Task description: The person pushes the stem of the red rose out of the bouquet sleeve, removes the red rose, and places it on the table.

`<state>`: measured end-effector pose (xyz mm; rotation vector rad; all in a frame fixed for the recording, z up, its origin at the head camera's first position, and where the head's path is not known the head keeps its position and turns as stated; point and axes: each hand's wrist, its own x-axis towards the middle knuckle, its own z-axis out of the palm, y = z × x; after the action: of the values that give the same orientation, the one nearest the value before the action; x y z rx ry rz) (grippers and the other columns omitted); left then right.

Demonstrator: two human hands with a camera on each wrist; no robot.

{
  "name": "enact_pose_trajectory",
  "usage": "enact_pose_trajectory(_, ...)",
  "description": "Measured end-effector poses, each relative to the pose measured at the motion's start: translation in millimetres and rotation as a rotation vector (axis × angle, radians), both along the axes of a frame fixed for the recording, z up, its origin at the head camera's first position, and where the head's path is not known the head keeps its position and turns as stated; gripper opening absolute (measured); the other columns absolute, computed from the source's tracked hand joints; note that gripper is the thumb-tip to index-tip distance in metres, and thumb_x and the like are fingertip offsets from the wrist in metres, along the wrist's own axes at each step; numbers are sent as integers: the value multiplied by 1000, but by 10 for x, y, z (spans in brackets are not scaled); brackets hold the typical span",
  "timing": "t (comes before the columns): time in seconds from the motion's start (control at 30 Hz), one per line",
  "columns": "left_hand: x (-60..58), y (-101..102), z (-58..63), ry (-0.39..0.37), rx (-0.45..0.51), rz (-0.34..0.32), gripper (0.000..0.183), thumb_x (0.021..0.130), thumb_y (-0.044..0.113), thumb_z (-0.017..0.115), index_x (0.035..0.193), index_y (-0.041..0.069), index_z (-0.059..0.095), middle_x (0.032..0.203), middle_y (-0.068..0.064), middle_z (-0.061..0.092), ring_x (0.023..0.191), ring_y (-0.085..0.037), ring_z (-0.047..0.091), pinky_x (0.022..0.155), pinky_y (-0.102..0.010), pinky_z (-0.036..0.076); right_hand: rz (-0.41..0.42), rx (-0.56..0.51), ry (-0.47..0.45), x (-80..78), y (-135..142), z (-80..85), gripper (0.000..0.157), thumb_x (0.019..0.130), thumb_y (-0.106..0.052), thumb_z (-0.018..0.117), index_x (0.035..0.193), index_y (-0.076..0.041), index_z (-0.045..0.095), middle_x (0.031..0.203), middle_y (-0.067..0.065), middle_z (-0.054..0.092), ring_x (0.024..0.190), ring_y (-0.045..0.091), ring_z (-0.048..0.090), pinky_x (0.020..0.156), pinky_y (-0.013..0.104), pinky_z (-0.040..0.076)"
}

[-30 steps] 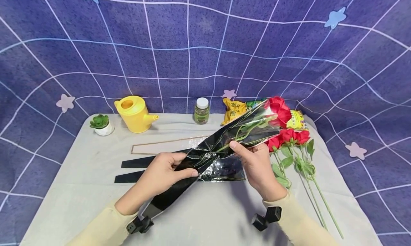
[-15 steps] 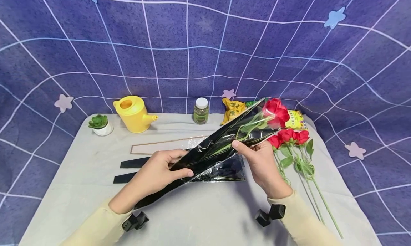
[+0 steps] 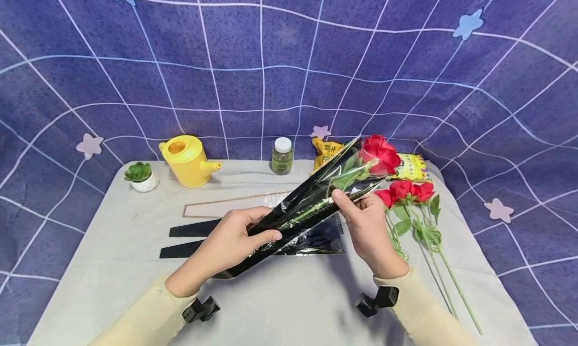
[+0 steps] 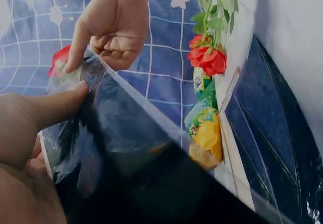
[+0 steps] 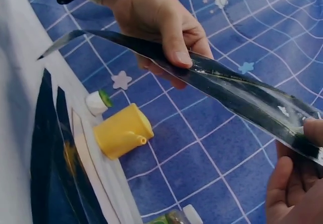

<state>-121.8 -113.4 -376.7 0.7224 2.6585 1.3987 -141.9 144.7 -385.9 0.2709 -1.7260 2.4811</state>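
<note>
A black and clear flower sleeve [image 3: 289,225] slants up to the right over the table, held between both hands. Inside it lies a red artificial rose [image 3: 380,154], its bloom showing at the wide upper end and its green stem visible through the film. My left hand [image 3: 235,240] grips the lower part of the sleeve, thumb on top and fingers underneath. With thumb and fingers my right hand [image 3: 368,225] pinches the sleeve just below the bloom. In the right wrist view the sleeve's narrow tail [image 5: 81,34] sticks out past the left hand.
More red roses [image 3: 404,190] with long stems lie at the right. Flat black sleeves [image 3: 189,229] and a clear one with a tan edge [image 3: 194,209] lie beneath the hands. Behind stand a potted succulent [image 3: 142,176], yellow watering can [image 3: 187,160], lidded jar [image 3: 282,157] and yellow packets [image 3: 325,153].
The sleeve's crumpled, twisted middle has smoothed into a narrower wrap around the stem. The rose and sleeve's upper end have shifted slightly left; my left hand moved left, then back right.
</note>
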Motion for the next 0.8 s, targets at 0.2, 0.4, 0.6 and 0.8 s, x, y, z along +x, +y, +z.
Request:
enact_pose_trajectory(0.2,8,55,-5,-13,47,31,31,81,36,73,110,27,67,107,18,63,100,-1,57,84,-30,47,-72,-106,-9,2,-59,-33,17,85,-1,67,101,5,64,88,10,65,77,16,60,72,29,50)
enact_pose_trajectory(0.4,16,91,-33,-48,88,75,31,78,33,76,107,24,69,103,16,65,94,-3,61,80,-30,49,-86,53,-64,92,-227,-181,18,81,-8,74,95,2,67,84,11,67,72,17,61,66,32,51)
enact_pose_trajectory(0.6,17,88,-60,-39,81,102,33,76,36,77,105,22,70,101,13,67,92,-5,62,81,-32,49,-45,93,-92,162,-293,-270,16,81,-11,74,88,0,66,74,7,63,65,15,57,60,29,51)
enact_pose_trajectory(0.8,11,-11,-116,-55,35,75,39,75,43,76,109,28,68,99,16,65,84,-3,60,72,-31,49,-48,113,-101,120,-190,-237,14,82,-10,73,92,-2,67,78,6,64,67,16,57,62,30,50)
